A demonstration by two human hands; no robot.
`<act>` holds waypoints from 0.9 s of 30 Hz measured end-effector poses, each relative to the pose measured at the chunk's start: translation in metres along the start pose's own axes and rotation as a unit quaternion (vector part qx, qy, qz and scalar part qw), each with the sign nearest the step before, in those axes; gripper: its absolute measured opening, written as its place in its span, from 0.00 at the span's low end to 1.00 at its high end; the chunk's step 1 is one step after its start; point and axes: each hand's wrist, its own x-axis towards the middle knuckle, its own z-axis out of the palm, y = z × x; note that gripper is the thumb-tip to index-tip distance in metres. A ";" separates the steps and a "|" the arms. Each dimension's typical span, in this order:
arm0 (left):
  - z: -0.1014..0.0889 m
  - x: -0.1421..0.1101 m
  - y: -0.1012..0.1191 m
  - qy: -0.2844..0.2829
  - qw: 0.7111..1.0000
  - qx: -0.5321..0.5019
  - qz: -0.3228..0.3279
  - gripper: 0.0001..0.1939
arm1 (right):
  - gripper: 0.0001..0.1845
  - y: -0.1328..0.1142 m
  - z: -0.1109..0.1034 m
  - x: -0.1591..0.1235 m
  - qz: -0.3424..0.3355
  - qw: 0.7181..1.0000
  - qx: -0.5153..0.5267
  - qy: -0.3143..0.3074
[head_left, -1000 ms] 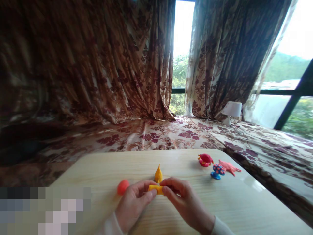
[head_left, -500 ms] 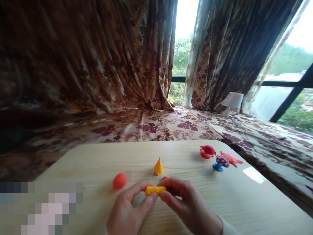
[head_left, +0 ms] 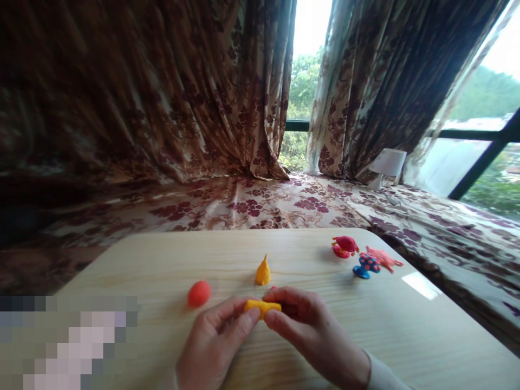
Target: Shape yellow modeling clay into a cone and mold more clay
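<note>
A short roll of yellow modelling clay (head_left: 263, 307) is pinched between the thumbs and fingers of both hands, just above the table. My left hand (head_left: 219, 336) grips its left part, and my right hand (head_left: 314, 327) grips its right part. Behind them stands a yellow-orange clay piece (head_left: 263, 272), round at the base with a pointed tip. An orange-red clay ball (head_left: 199, 293) lies left of it. A small pink-red bit (head_left: 273, 288) peeks out behind my right fingers, mostly hidden.
On the light wooden table (head_left: 162, 260), at the back right, are a dark red clay figure (head_left: 345, 246), a blue mushroom-like piece with pink dots (head_left: 366, 265) and a flat pink clay figure (head_left: 385, 258). Beyond are a flowered cover (head_left: 252, 203) and a white lamp (head_left: 389, 162).
The yellow roll has shifted slightly right and up in view, and its middle now looks pressed in. My right thumb has moved onto its front. The whole view has tilted slightly.
</note>
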 end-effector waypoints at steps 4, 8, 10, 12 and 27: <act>0.000 -0.003 0.001 0.012 1.000 0.003 0.025 0.15 | 0.17 0.001 0.001 0.000 -0.011 1.000 -0.014 -0.004; 0.001 -0.003 0.003 -0.003 1.000 0.010 0.023 0.15 | 0.18 0.000 0.001 -0.001 -0.022 0.999 -0.026 0.006; 0.001 -0.003 0.004 -0.007 1.000 -0.005 0.005 0.15 | 0.19 -0.003 0.000 -0.001 -0.014 1.000 -0.020 0.000; 0.001 -0.003 0.005 0.000 0.999 -0.034 -0.025 0.16 | 0.20 -0.007 -0.001 -0.001 -0.005 1.000 -0.007 -0.014; 0.005 -0.004 0.006 0.030 0.981 -0.169 -0.091 0.14 | 0.34 0.001 -0.004 -0.007 -0.228 0.945 -0.236 -0.008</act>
